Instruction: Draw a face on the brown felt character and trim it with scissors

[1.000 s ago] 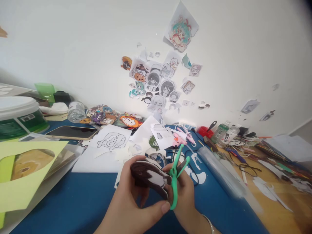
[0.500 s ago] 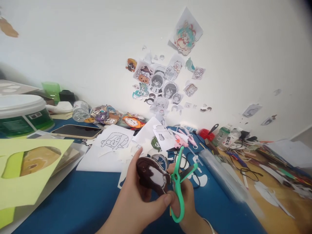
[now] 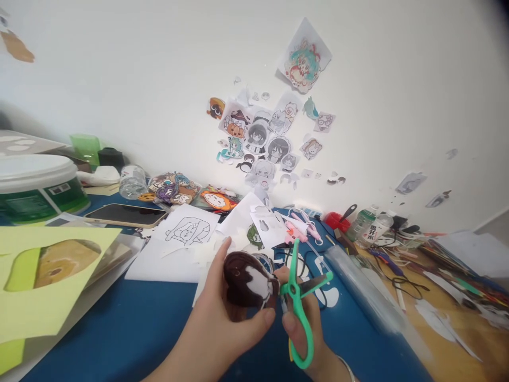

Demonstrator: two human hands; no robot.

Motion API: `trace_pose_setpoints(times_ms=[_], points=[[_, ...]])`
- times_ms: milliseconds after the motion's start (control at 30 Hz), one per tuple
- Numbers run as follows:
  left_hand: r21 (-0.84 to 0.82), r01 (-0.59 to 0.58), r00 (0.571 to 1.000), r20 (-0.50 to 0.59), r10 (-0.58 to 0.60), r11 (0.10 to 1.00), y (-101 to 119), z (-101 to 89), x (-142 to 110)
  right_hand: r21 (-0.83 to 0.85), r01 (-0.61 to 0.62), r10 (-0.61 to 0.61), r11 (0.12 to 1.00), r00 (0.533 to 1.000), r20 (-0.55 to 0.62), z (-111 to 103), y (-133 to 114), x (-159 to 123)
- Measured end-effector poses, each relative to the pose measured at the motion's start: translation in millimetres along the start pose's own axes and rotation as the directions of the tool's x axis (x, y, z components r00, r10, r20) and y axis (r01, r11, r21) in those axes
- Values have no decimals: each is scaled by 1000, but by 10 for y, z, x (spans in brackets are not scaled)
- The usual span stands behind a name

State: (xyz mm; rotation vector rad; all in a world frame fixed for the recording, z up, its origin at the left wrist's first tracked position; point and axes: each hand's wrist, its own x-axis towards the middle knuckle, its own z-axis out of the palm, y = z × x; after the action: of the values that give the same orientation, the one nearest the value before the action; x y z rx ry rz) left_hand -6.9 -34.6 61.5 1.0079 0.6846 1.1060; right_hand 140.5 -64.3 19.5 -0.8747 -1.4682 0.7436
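Between the thumb and fingers of my left hand (image 3: 217, 321) is a dark brown cutout with a white patch (image 3: 242, 278), its material unclear. My right hand (image 3: 318, 339) grips green-handled scissors (image 3: 304, 323), whose green-tipped arms are spread apart and point up. The scissors are beside the right edge of the cutout; whether they touch it I cannot tell. Part of my right hand's fingers is hidden behind the scissors. Just behind my hands lie white paper scraps and a round green picture (image 3: 254, 235).
A line drawing (image 3: 189, 231) lies on white paper, near a phone (image 3: 126, 214). Yellow card (image 3: 79, 313) with a cut hole is at left, below a white-lidded tub (image 3: 35, 170). A pink glue gun (image 3: 295, 233), clear roll (image 3: 366, 292) and bottles (image 3: 361, 223) stand right.
The scissors and my right hand have shifted slightly right and down, and the scissor arms are spread wider. My left thumb has moved a little up beside the cutout.
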Motion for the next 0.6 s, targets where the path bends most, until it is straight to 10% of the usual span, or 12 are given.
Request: trace_pose_setpoints(times_ms=[233, 600], points=[[221, -87, 979, -161, 124, 971, 178, -64, 81, -333, -5, 51, 943, 990, 129, -112, -41, 166], [483, -100, 988, -54, 143, 870, -45, -174, 102, -377, -55, 138, 925, 971, 196, 8, -71, 181]])
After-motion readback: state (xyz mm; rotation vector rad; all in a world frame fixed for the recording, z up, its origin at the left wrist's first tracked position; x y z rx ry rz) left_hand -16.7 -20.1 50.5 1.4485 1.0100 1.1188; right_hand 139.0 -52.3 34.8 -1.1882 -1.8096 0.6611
